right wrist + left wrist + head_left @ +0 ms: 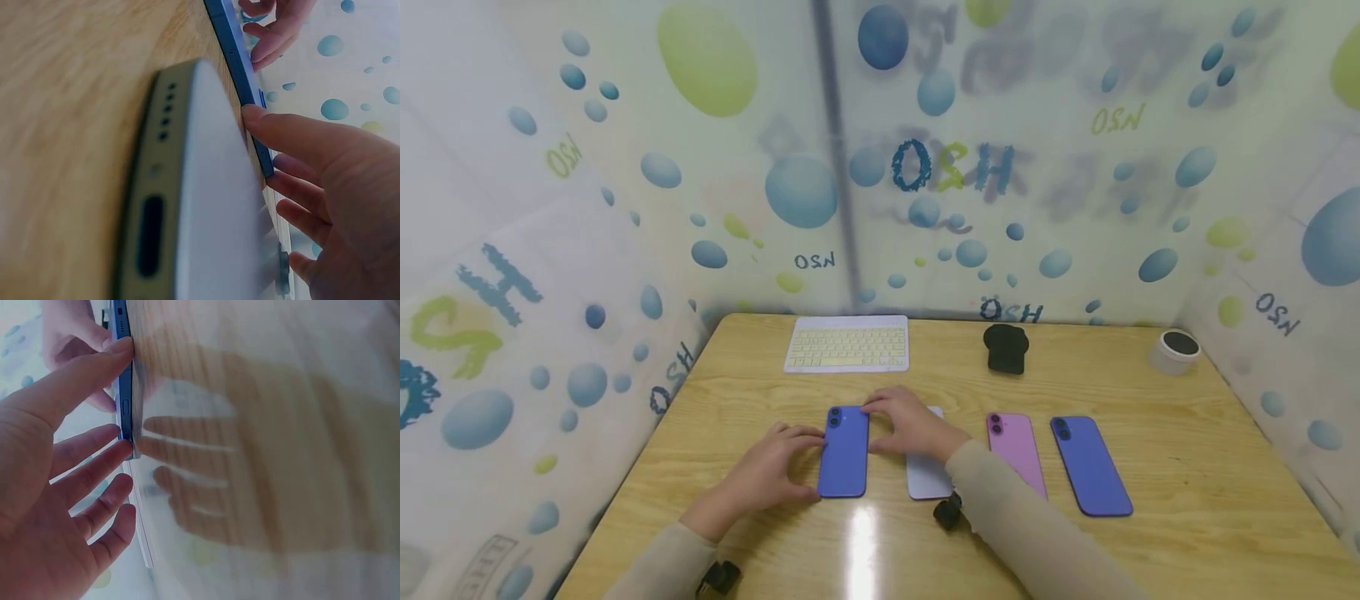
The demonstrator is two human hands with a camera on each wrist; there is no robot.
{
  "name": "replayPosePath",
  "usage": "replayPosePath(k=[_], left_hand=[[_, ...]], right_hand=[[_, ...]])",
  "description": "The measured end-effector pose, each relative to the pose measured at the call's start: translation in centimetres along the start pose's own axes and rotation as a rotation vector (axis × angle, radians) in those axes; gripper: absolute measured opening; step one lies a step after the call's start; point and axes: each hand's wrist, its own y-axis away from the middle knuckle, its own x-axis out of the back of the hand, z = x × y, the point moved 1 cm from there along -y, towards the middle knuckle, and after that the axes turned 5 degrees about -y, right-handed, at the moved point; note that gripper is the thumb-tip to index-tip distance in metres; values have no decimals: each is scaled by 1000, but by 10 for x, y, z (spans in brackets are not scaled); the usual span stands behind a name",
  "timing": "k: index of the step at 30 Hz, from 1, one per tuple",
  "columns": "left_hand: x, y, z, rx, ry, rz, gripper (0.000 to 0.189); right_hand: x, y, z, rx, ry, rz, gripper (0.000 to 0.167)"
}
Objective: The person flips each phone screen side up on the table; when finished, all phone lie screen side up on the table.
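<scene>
On the light wood-grained table [1210, 467], a flat, rounded-corner blue phone [843, 458] is touched along opposite long edges by the left hand [766, 471] and the right hand [913, 425], their fingers spread and their thumbs set against its sides. A row of four seems already formed, completed by a pale lavender slab-shaped phone [927, 481], a pink phone [1017, 443] and a slanted second blue phone [1092, 467]; how much is left cannot be told. The leftmost phone's plain back is turned up, with two dark lenses stacked at its upper left corner.
</scene>
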Motion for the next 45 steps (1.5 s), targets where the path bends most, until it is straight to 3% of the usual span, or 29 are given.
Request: replayPosePath(k=[17,39,45], left_hand=[[2,-3,4,-13,-123,11,80],[1,-1,-2,-58,-21,-12,90],[4,-1,-2,-83,60,15,90]], right_hand=[[-1,-8,-4,-76,-95,28,70],[7,-4,-14,-81,-236,105,72],[8,-6,-21,-75,-270,126,72]])
